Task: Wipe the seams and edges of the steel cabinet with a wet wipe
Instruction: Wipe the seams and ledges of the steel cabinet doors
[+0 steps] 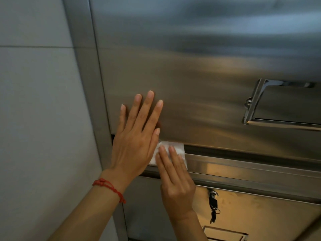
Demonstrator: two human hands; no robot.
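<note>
The steel cabinet (pixel 199 66) fills the view, set into a wall. Its upper door ends at a horizontal seam (pixel 243 150) above a lower panel. My left hand (pixel 135 136) lies flat with straight fingers on the lower left corner of the upper door. A white wet wipe (pixel 178 148) sits on the seam just right of that hand. My right hand (pixel 173 178) presses the wipe against the seam with straight fingers. Part of the wipe is hidden under both hands.
A grey tiled wall (pixel 38 110) borders the cabinet's steel frame (pixel 90 94) on the left. A recessed flap opening (pixel 284 105) sits at the right of the upper door. A key with a black fob (pixel 214 206) hangs in the lower panel's lock. Another recess (pixel 225 233) shows at the bottom.
</note>
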